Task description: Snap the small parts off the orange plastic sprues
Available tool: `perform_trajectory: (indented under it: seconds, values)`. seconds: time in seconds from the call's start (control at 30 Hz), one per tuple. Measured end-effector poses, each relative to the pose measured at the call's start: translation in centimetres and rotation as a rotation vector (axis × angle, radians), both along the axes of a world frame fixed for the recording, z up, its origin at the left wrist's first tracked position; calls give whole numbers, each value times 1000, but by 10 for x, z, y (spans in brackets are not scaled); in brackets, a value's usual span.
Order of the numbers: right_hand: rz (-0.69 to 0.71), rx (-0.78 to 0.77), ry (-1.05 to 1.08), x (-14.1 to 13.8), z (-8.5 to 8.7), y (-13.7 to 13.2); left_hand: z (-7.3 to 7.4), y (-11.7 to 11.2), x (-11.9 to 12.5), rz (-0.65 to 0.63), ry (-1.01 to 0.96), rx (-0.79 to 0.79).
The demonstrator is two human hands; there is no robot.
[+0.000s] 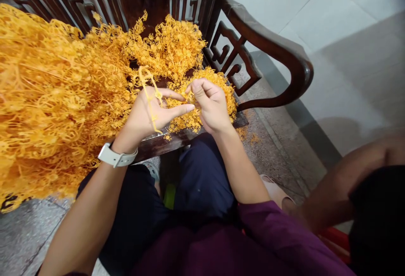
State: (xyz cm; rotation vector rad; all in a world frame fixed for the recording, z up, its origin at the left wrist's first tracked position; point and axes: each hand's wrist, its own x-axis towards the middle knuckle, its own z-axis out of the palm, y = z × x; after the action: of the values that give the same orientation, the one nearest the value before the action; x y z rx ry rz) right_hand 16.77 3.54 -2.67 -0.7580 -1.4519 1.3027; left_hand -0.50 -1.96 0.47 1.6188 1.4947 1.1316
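Orange heap (47,98): fills the frame's left side, a tangle of thin stems and small spiky tufts, bulging over the bench's front edge.
Left hand (137,113): centre, thumb and forefinger narrowly parted; cannot tell whether the hidden fingers grip anything.
Yellow strip (158,94): centre, thin, bent, knobbed, lying across the left hand.
Bench edge (158,147): dark wood, exposed below the left hand, close above the knees.
Front pile (185,122): right of centre, loose spiky bits beneath the hands.
Right hand (215,105): fingers curled, thumb near forefinger; cannot tell whether a bit is pinched.
Armrest (268,35): upper right, curved, bounding the bench.
Floor (303,6): upper right, pale tiles, open beyond the armrest.
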Motion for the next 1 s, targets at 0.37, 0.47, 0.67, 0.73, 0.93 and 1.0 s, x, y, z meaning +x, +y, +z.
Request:
perform_trajectory:
  seconds: [0.37,0.47,0.67,0.73,0.93,1.0]
  values:
    - [285,-225,133,-2,6,-8,14,0,0,-197,-39,-47]
    - [409,-299,164,-1,10,-11,18,1,-1,-259,-104,-76]
    - [522,-284,238,3,12,-6,30,-9,-5,-329,-209,-138]
    - [485,-319,269,5,11,0,34,-14,-5,-306,-299,-188]
    - [90,-458,312,13,-21,32,26,-10,-4,-294,-294,-160]
    - [-60,-459,299,18,-34,41,19,-6,-5,-281,-277,-138]
